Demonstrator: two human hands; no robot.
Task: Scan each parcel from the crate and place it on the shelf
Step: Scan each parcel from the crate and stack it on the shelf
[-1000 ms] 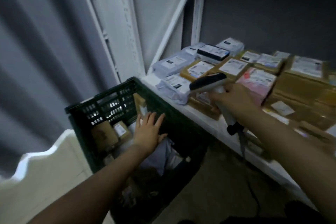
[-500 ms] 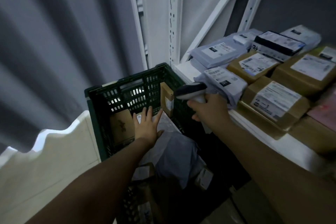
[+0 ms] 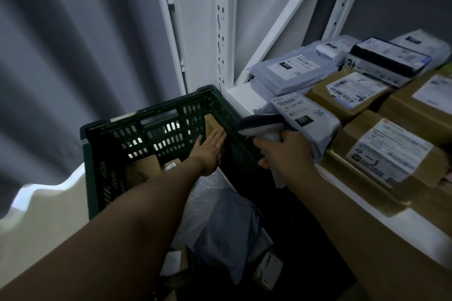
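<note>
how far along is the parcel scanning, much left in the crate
Partly done. The shelf already holds many labelled parcels, like the grey mailer at its front edge. In hand: the right hand grips the scanner, while the left hand reaches open into the green crate toward an upright brown parcel. Left: several boxes and a grey bag remain inside.

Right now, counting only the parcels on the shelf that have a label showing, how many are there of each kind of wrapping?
Grey plastic bags: 4
Brown cardboard boxes: 3
Black-and-white box: 1
Total: 8
</note>
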